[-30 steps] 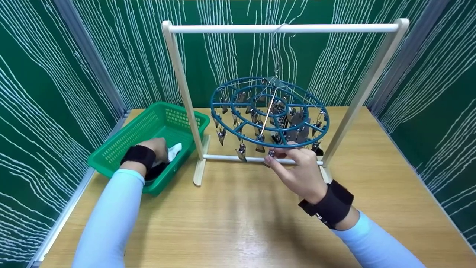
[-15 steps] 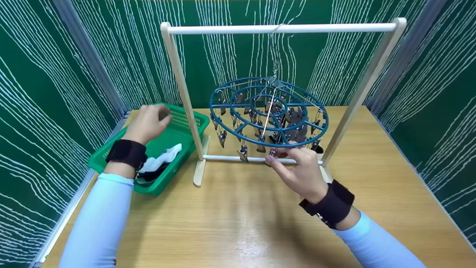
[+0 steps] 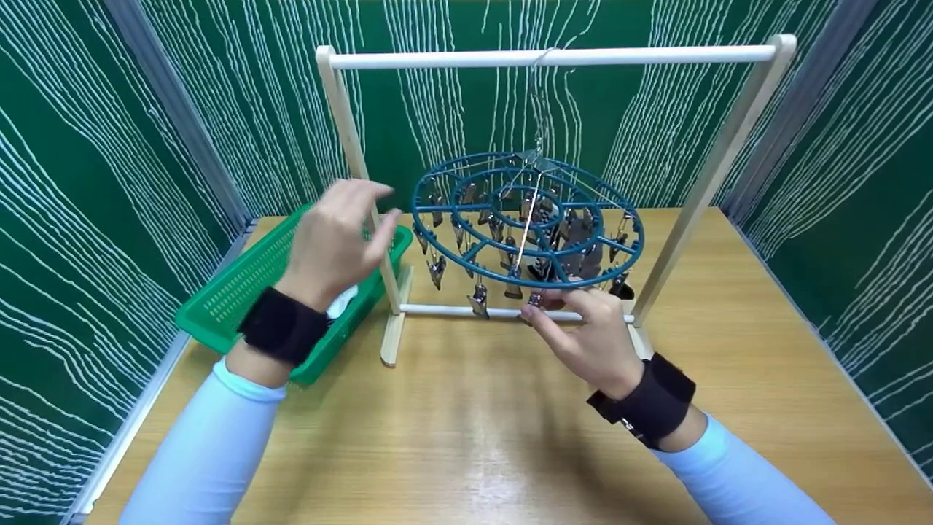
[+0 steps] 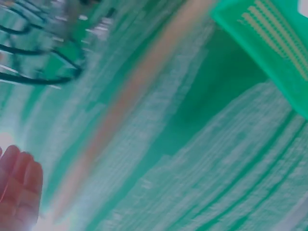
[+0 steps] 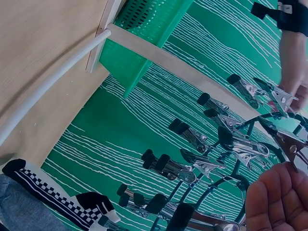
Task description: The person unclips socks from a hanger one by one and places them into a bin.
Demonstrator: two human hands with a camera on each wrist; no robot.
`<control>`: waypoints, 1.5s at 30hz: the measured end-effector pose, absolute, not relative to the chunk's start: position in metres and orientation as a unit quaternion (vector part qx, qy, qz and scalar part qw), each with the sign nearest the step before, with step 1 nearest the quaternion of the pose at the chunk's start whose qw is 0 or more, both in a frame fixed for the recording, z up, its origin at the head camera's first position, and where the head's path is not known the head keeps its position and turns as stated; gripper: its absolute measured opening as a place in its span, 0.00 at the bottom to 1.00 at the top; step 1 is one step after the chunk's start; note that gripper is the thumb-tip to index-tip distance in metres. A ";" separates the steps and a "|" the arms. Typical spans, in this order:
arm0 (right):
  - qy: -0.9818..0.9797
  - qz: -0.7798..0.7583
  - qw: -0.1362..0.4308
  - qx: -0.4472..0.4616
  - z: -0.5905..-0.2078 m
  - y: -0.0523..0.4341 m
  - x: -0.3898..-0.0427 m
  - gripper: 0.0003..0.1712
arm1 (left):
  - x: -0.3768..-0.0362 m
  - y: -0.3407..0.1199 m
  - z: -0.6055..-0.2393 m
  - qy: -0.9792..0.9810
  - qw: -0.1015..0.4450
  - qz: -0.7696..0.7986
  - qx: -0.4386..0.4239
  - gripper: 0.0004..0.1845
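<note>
My left hand [image 3: 335, 237] is in the air between the green basket [image 3: 240, 292] and the round clip hanger [image 3: 474, 266]. Its thumb and fingers are apart, and nothing shows between them. Part of a white sock [image 3: 342, 300] shows in the basket behind my left wrist. With thumb and fingers, my right hand [image 3: 590, 335] pinches a metal clip [image 3: 536, 300] on the hanger's near rim. In the right wrist view, a black-and-white checkered sock [image 5: 57, 195] hangs beside a grey cloth piece [image 5: 21, 204]; their upper ends are partly hidden by clips.
The hanger hooks over the white top bar [image 3: 437, 58] of a wooden stand [image 3: 703, 189]. Several other metal clips [image 3: 478, 300] dangle from its rings. The stand's left leg rises between basket and hanger. A wooden table [image 3: 466, 437] lies below; patterned green walls surround it.
My left hand has come up out of the basket without the white sock and moved right toward the hanger. My right hand keeps its pinch on the clip, nearly still.
</note>
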State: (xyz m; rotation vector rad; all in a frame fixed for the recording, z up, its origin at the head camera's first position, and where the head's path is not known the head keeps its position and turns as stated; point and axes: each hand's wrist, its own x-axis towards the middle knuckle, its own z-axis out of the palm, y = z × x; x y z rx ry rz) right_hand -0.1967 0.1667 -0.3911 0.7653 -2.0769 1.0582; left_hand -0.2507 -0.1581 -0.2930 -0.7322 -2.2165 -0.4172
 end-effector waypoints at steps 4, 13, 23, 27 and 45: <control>-0.796 0.404 0.340 0.294 -0.391 0.167 -0.197 0.10 | -0.236 -0.135 -0.291 -0.847 0.368 -0.140 -0.358 0.16; -0.792 0.394 0.353 0.304 -0.392 0.166 -0.199 0.10 | -0.218 -0.098 -0.296 -0.816 0.361 -0.091 -0.442 0.18; -0.791 0.400 0.344 0.310 -0.393 0.165 -0.200 0.11 | -0.213 -0.081 -0.307 -0.797 0.379 -0.029 -0.470 0.18; -0.791 0.396 0.348 0.311 -0.393 0.165 -0.201 0.11 | -0.214 -0.078 -0.309 -0.790 0.391 -0.018 -0.472 0.14; -0.794 0.374 0.352 0.325 -0.393 0.163 -0.195 0.10 | -0.220 -0.081 -0.317 -0.763 0.459 0.021 -0.454 0.04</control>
